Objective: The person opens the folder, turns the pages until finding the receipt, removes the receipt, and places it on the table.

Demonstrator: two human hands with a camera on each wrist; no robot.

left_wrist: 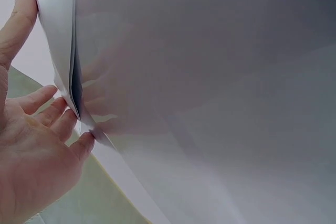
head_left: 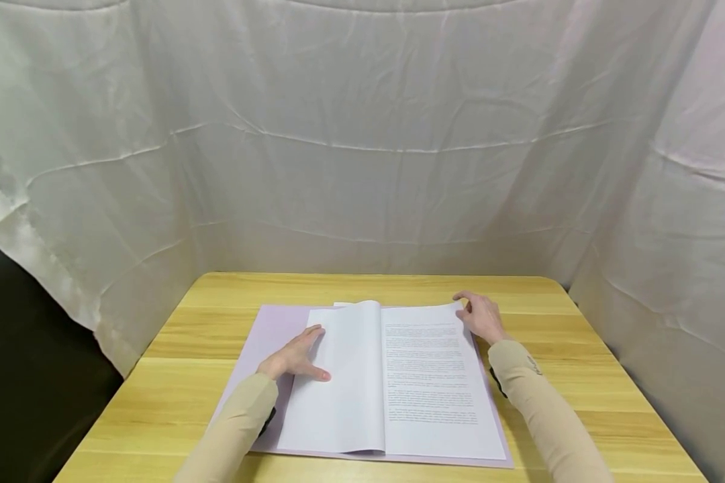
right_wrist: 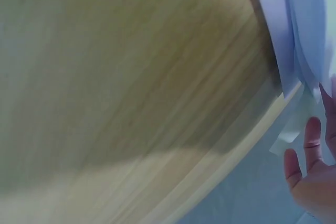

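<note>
A booklet of white sheets lies open on a lilac cover (head_left: 280, 329). Its left page (head_left: 344, 389) is blank and bulges beside the fold; printed lines fill the right page (head_left: 430, 376). My left hand (head_left: 296, 355) rests at the left page's outer edge, fingers and thumb spread. In the left wrist view the fingertips (left_wrist: 86, 139) meet the edge of the sheets. At the far right corner my right hand (head_left: 482, 316) has the slightly raised page corner between thumb and forefinger. In the right wrist view, its other fingers stand away from the paper.
The booklet lies on a wooden table (head_left: 556, 349), near its front edge. A strip of white paper (head_left: 341, 304) sticks out beyond the cover's far side. Pale cloth (head_left: 399, 168) hangs behind and on both sides. Something black (head_left: 24, 376) shows at the left.
</note>
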